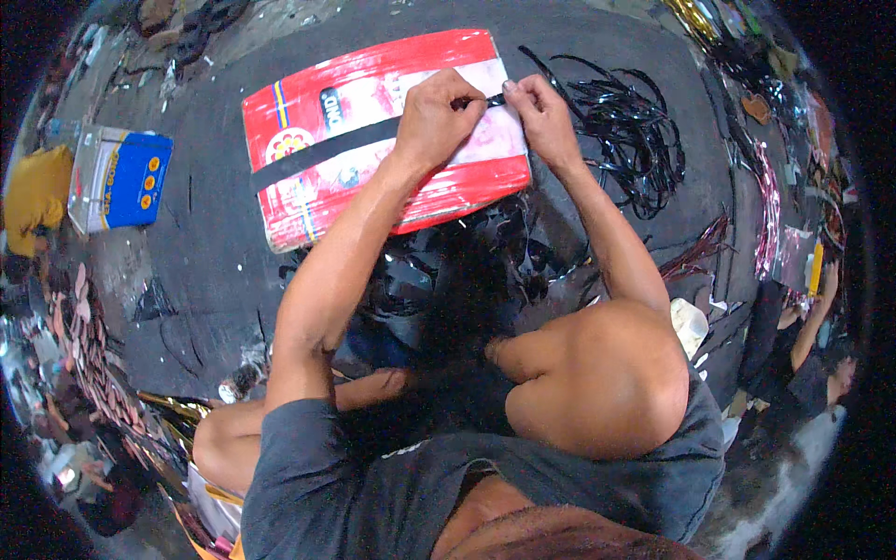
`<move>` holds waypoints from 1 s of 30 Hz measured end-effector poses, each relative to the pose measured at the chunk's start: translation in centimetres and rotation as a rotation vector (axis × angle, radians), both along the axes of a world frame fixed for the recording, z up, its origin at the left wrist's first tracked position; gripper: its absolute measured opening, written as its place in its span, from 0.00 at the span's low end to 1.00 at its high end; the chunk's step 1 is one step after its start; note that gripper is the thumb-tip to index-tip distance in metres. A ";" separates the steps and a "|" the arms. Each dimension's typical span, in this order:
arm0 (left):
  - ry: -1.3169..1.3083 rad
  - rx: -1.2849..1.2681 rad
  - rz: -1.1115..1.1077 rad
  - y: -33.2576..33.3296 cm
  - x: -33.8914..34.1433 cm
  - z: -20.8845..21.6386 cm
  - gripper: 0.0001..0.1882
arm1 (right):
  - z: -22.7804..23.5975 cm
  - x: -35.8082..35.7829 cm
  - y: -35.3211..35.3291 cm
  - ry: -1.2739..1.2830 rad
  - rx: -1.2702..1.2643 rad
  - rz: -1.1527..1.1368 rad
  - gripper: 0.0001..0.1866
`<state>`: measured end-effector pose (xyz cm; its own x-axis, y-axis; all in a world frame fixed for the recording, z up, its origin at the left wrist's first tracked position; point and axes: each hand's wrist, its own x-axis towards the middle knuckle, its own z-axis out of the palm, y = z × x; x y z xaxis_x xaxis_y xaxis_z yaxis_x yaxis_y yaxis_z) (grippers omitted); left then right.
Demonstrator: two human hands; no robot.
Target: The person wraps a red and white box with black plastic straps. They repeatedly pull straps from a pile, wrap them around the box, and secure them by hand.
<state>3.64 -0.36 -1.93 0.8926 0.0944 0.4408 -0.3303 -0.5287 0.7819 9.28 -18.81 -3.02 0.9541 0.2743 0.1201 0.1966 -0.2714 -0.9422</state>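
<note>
Steeply down it stared from head height, this wide fisheye, facing the floor, close over the right knee at four o'clock, the red package farther off towards eleven!

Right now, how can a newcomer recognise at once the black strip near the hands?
Find the large red-and-white package at the upper middle. A black strip crosses its top toward the right side, where the left hand and right hand hold it. Unlike the tangled black strands beside the package, it lies flat and nearly straight.
</note>
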 end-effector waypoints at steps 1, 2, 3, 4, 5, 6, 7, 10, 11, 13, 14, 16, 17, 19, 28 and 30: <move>-0.016 -0.019 0.015 -0.5 0.1 -0.1 0.04 | -0.5 0.2 0.0 -0.066 -0.081 0.009 0.17; -0.036 -0.026 0.024 -1.0 0.3 -0.2 0.04 | -0.8 0.5 0.0 -0.132 -0.163 0.017 0.17; -0.055 -0.037 0.029 -1.5 0.3 -0.2 0.04 | -0.5 0.2 0.1 -0.148 -0.155 0.013 0.19; -0.072 -0.047 0.036 -1.8 0.3 -0.2 0.04 | -0.4 0.3 0.1 -0.164 -0.150 0.028 0.18; -0.090 -0.058 0.041 -1.8 0.3 -0.2 0.03 | -0.3 0.5 0.0 -0.179 -0.144 0.044 0.17; -0.093 -0.048 0.035 -1.9 0.3 -0.2 0.03 | -0.2 0.4 -0.1 -0.188 -0.140 0.062 0.16; -0.095 -0.038 0.030 -1.9 0.4 -0.1 0.03 | -0.7 0.3 -0.3 -0.180 -0.086 0.065 0.15; -0.109 -0.057 0.000 -2.4 0.9 -0.1 0.03 | -2.4 0.8 -0.7 0.237 0.238 0.069 0.14; -0.115 -0.072 -0.013 -2.6 1.2 -0.1 0.04 | -2.8 0.8 -1.2 0.362 0.339 0.072 0.15; -0.108 -0.043 -0.017 -2.5 1.6 0.1 0.03 | -2.5 0.1 -1.2 0.616 0.541 0.087 0.17; -0.106 -0.029 -0.020 -2.5 1.6 0.2 0.03 | -2.3 -0.1 -1.2 0.676 0.580 0.062 0.18; -0.112 -0.049 -0.023 -2.5 1.7 -0.2 0.03 | 0.1 -0.3 -1.0 0.790 0.665 0.016 0.21; -0.113 -0.055 -0.024 -2.4 1.8 -0.3 0.03 | 0.6 0.8 -0.6 0.592 0.453 0.016 0.23; -0.137 -0.021 -0.012 -2.3 1.7 -0.2 0.03 | 0.9 3.7 0.3 0.209 0.030 -0.005 0.26; -0.105 -0.047 -0.029 -2.1 1.4 -0.2 0.04 | 0.0 4.3 1.8 -0.142 -0.381 -0.196 0.18; -0.085 -0.044 -0.024 -1.9 1.5 -0.1 0.04 | -1.7 4.9 1.3 -0.147 -0.362 -0.210 0.18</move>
